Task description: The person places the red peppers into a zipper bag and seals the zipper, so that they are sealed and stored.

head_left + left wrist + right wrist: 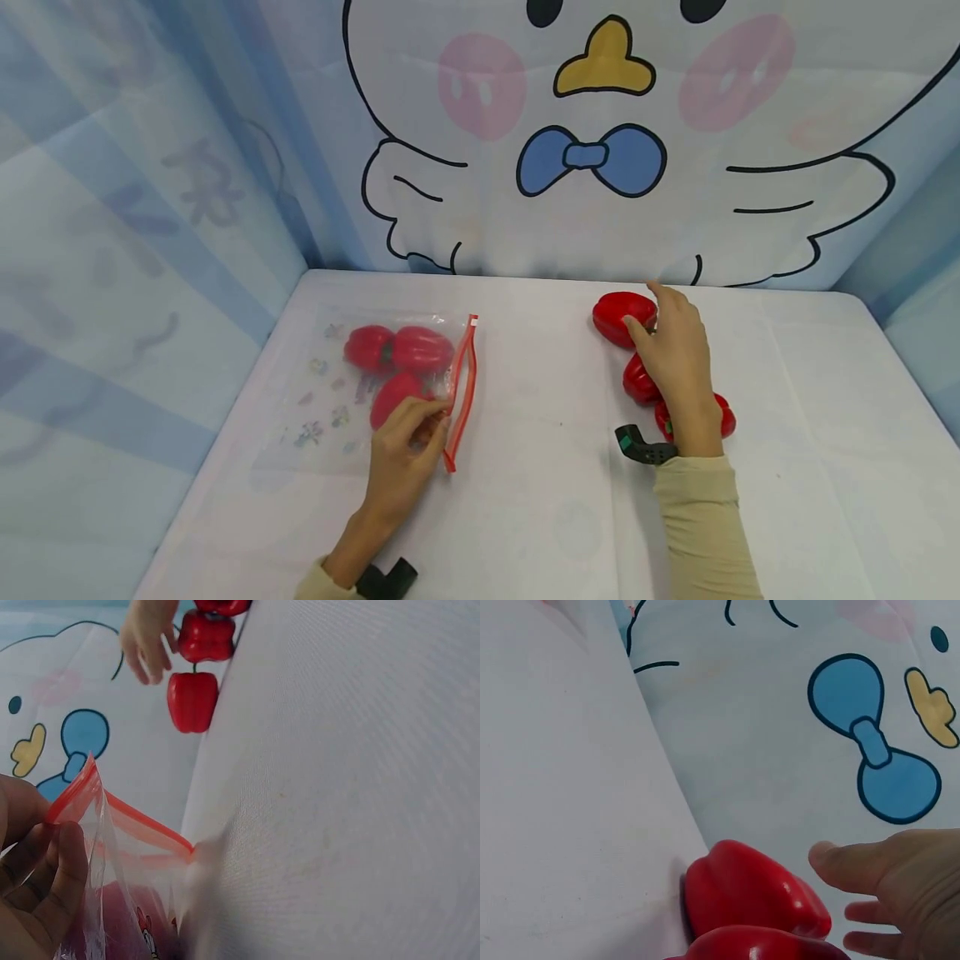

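Note:
A clear zip bag [315, 417] with a red zip strip [468, 375] lies on the left of the table, with three red bell peppers [422, 350] inside it. My left hand [405, 458] pinches the bag's mouth at the red strip, and in the left wrist view the mouth stands partly apart. On the right, three more red bell peppers sit in a row. Over them reaches my right hand [678, 354], thumb and fingers spread beside the farthest pepper [618, 317]. In the right wrist view a small gap shows between the thumb and that pepper [750, 892].
The white table [547, 467] runs back to a curtain [487, 225] printed with a cartoon figure. More blue-and-white cloth hangs at the left side. Each wrist wears a black camera mount [645, 446].

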{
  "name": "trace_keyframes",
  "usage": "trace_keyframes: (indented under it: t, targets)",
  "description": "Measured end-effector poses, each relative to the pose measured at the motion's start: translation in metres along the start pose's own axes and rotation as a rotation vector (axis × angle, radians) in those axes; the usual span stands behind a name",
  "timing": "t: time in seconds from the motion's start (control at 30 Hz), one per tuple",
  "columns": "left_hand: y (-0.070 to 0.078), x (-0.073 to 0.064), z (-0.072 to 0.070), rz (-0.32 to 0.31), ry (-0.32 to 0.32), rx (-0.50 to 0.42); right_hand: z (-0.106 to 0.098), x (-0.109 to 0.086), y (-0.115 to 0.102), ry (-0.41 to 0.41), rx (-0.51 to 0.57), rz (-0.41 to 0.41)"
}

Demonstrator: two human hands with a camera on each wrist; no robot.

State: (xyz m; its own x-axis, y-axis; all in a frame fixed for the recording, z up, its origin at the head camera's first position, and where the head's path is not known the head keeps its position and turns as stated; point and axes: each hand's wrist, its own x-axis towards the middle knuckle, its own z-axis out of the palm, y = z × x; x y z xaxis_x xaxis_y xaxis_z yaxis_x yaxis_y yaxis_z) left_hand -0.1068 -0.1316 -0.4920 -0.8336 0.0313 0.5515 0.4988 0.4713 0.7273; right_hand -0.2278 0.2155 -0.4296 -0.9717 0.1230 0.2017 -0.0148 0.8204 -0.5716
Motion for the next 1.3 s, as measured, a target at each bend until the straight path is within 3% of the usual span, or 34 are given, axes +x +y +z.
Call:
trace_keyframes:
  t: [0.17,0.57,0.9,1.3]
  targets:
    - [0.000,-0.001,-0.001,0.006,0.001,-0.002,0.005,-0.001,0.002,-0.047,-0.084,-0.005]
    - [-0.001,-0.002,-0.001,-0.003,-0.004,-0.024,0.014,-0.003,0.010,-0.049,-0.187,-0.024]
    - [0.000,0.000,-0.001,-0.006,-0.005,-0.014,0.014,-0.001,0.009,-0.035,-0.191,-0.005]
    - [-0.002,-0.001,0.000,-0.002,-0.006,-0.021,0.011,-0.003,0.002,-0.030,-0.107,-0.031]
